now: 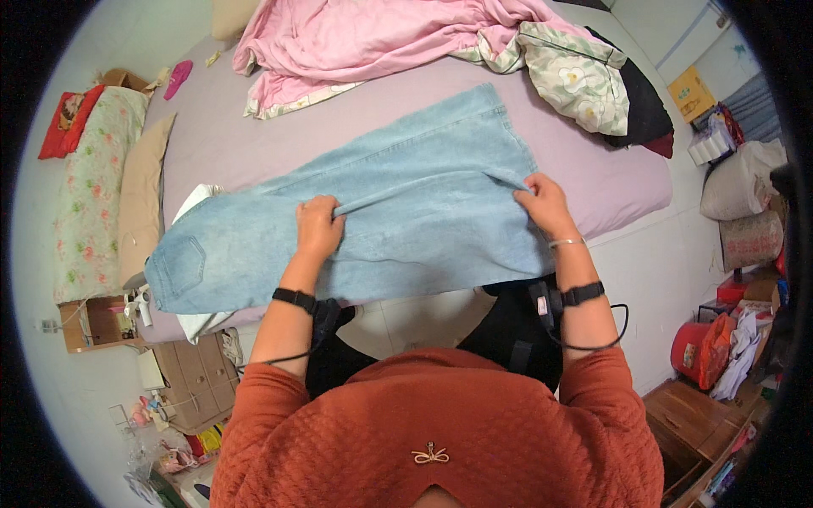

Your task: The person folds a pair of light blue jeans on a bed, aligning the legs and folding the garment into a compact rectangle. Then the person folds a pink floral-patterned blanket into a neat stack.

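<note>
A pair of light-blue denim jeans (406,235) lies lengthwise across the edge of the bed. Its patch-pocket end is at the left, and the leg hems point right. My left hand (319,227) is on the upper edge of the near leg around mid-length, its fingers closed on the denim where a raised fold begins. At the hem end, my right hand (546,204) pinches the corner of that same leg between thumb and fingers. The far leg spreads out beyond, toward the back. White cloth (202,325) pokes out from beneath the waist end.
A lilac sheet (222,152) covers the bed. Behind the jeans are a pink quilt (356,44) and a floral cloth bundle (575,82). Pillows (95,209) line the left end. Below stands a beige cabinet (197,381); at right, a red bucket (695,352) and a wooden chest (692,413).
</note>
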`<act>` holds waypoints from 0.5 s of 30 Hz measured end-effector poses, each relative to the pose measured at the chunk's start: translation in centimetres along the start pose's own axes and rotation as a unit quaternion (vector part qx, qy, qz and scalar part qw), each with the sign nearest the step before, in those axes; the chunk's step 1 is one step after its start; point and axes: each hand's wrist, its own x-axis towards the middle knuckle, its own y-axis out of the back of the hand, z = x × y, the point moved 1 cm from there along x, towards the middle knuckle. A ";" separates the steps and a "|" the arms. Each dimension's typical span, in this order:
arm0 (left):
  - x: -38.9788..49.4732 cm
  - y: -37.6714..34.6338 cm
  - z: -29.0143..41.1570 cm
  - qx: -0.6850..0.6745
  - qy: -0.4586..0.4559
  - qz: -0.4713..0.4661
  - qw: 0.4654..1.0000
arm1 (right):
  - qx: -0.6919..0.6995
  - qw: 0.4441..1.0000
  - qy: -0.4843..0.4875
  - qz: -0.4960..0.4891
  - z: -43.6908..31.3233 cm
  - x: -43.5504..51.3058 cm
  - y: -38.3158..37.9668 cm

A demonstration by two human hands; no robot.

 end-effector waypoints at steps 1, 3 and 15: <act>-1.0 1.0 0.0 -0.024 -0.031 0.059 0.997 | 0.088 0.995 0.028 0.027 0.0 -1.4 0.5; -3.2 2.7 0.4 -0.046 -0.051 0.119 0.991 | 0.134 0.989 0.062 0.028 -0.2 -4.2 1.2; -11.0 2.1 0.9 -0.055 -0.023 0.075 0.995 | 0.005 0.986 0.161 -0.037 -5.2 -11.4 1.4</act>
